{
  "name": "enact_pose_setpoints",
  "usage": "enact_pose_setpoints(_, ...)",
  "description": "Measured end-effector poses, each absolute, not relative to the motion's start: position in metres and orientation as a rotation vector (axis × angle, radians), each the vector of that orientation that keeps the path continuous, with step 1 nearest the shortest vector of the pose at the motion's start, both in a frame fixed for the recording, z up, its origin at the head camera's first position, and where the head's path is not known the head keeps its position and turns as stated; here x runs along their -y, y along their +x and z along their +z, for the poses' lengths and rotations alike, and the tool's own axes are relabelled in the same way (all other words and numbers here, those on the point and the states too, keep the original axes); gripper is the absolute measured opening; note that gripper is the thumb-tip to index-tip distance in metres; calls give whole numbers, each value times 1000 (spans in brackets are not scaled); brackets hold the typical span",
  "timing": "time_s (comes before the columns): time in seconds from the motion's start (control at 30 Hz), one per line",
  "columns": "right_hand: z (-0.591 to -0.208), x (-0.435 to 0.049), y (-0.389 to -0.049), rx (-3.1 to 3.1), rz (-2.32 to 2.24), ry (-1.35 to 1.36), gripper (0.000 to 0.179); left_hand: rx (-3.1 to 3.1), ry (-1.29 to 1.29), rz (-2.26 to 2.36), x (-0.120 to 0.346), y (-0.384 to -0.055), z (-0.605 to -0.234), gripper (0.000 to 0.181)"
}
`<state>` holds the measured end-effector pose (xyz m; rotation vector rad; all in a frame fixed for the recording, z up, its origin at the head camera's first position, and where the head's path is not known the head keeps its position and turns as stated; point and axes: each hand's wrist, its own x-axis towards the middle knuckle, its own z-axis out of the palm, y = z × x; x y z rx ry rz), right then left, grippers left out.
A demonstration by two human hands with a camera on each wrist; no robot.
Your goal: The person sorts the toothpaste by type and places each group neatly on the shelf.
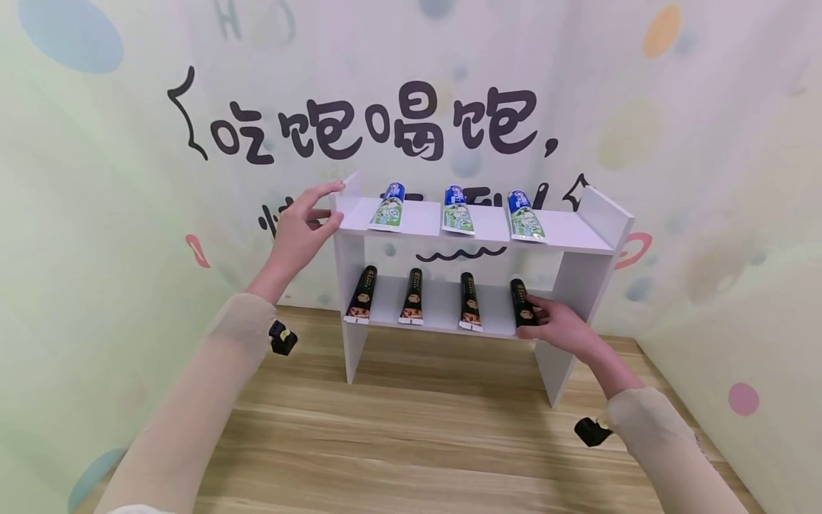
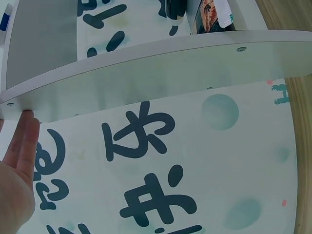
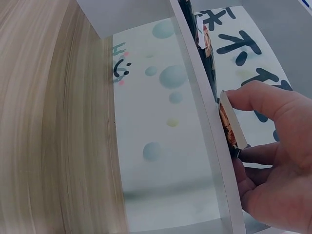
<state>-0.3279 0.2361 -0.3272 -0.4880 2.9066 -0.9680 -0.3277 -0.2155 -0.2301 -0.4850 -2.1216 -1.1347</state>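
A white two-tier shelf (image 1: 443, 326) stands on the wooden surface. My right hand (image 1: 564, 330) is at the lower tier's right end, thumb and fingers pinching the flat end of a black toothpaste tube (image 1: 521, 303). The right wrist view shows that tube's pale crimped end (image 3: 234, 119) between thumb and fingers; the hand hides part of it. On the upper left, my left hand (image 1: 302, 223) touches the side panel (image 1: 349, 193). Its fingers (image 2: 28, 141) lie fairly straight against the panel's outer face in the left wrist view.
Further black tubes (image 1: 414, 296) lie spaced along the lower tier. Blue-green tubes (image 1: 457, 210) lie on the upper tier. Behind the shelf is a printed wall (image 1: 385, 43), with more wall on both sides. Wooden surface (image 1: 411, 442) extends in front.
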Motion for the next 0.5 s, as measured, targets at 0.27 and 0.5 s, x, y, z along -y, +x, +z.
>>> enact_pose_setpoints(0.27,-328,-235,-328,-2891,-995,-491,85,2124,-479,-1135,216,-326,-231,45)
enact_pose_setpoints(0.5,-327,-236,-328,-2905,-981,-498,85,2117,-493,-1138,216,-326,-230,45)
